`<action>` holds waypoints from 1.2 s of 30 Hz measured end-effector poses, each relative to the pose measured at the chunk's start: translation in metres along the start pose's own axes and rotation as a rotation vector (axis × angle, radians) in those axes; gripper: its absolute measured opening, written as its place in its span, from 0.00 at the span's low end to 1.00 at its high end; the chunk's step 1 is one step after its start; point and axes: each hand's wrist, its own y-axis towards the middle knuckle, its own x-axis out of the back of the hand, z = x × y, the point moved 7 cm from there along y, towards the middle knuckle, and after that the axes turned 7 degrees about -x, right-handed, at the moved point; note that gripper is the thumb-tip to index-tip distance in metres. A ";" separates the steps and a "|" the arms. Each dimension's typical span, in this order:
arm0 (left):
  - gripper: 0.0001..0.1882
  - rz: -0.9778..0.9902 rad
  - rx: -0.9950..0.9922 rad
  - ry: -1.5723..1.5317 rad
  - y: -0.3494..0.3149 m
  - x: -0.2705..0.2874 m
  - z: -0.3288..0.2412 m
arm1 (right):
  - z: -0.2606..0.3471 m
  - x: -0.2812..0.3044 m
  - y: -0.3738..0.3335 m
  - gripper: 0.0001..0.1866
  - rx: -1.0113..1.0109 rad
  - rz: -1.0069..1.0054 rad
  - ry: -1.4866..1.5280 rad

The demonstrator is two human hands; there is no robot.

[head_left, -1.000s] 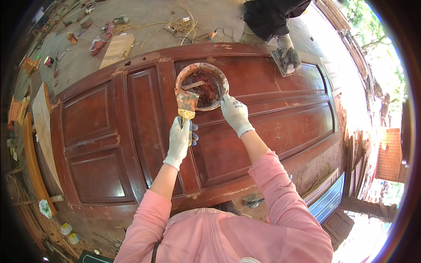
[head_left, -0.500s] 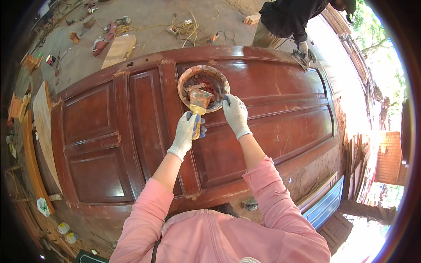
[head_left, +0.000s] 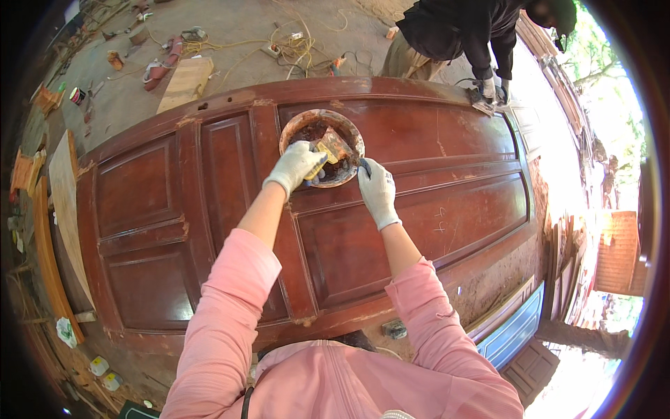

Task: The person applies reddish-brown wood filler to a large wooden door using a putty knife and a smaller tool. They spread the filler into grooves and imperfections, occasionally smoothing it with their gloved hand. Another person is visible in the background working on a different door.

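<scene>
A round bowl, its rim smeared, rests on the reddish-brown panelled wooden door. Dark reddish paste lines its inside. My left hand, in a white glove with blue-grey fingertips, is closed round the yellow handle of a putty knife. The broad, paste-smeared blade tilts over the inside of the bowl, pointing up and right. At the bowl's right edge my right hand, gloved alike, pinches the rim. Its thumb and fingers are partly hidden there.
Across the door's far right, a person in dark clothes holds a power sander on its edge. Yellow cords and a pale board lie on the ground beyond. Long planks stand at left, a blue panel at lower right.
My left hand has moved up to the bowl, and the putty knife's blade has swung rightward inside it. My right hand stays at the rim. The other person now has both hands at the sander.
</scene>
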 end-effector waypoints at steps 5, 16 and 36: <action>0.19 0.187 -0.005 0.316 -0.013 0.031 -0.031 | 0.004 0.000 -0.006 0.13 -0.015 -0.057 0.092; 0.15 0.122 0.248 -0.119 -0.070 0.009 0.008 | 0.036 -0.045 -0.004 0.10 0.310 -0.018 -0.349; 0.11 0.137 -0.491 1.307 -0.062 0.003 -0.005 | 0.031 -0.034 -0.002 0.07 0.384 0.170 -0.551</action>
